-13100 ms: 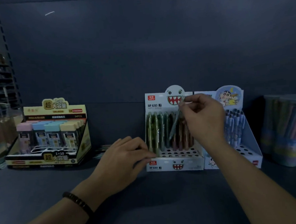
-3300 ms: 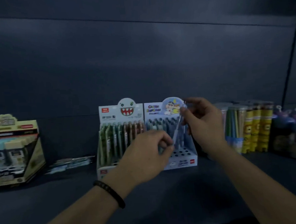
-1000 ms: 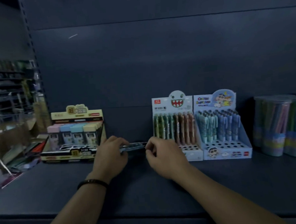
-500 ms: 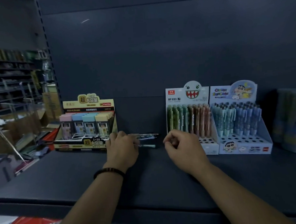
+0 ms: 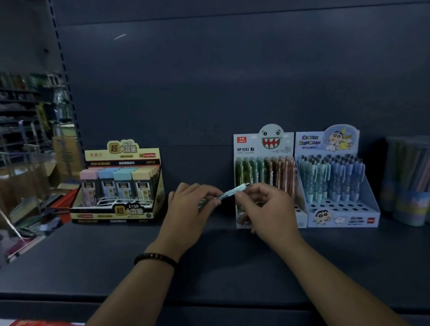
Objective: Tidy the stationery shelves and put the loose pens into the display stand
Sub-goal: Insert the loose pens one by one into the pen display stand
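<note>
Light blue pen [image 5: 231, 193], slim, pale patterned barrel with a small metal clicker at its upper right end, tilted up to the right. Held above the dark shelf [image 5: 239, 266], in front of the left edge of the monster-face display stand [image 5: 264, 147], between both hands. Left hand [image 5: 191, 211] closed around the lower left end, fingers curled over more loose pens [image 5: 202, 204] bunched in the palm; number hard to tell. Right hand [image 5: 266, 210] pinching the upper part of the barrel between thumb and forefinger, other fingers loosely bent. Beaded bracelet [image 5: 155, 258] on the left wrist.

Monster-face display stand: white card box marked MP 8283, back rows filled with upright pens [image 5: 264, 171], green on the left, brown and orange on the right; front rows of round holes partly hidden behind the right hand. Just beside it to the right, touching, cartoon-boy display stand [image 5: 341, 216] in pale blue, upright blue and teal pens [image 5: 331, 174] in the back rows, several rows of vacant holes in front. Well apart to the left, yellow display box [image 5: 119, 212] holding small cases [image 5: 118, 185] with pink, blue, teal and yellow tops. At far right, clear tubs [image 5: 414, 179] packed with upright coloured sticks, blurred.
</note>
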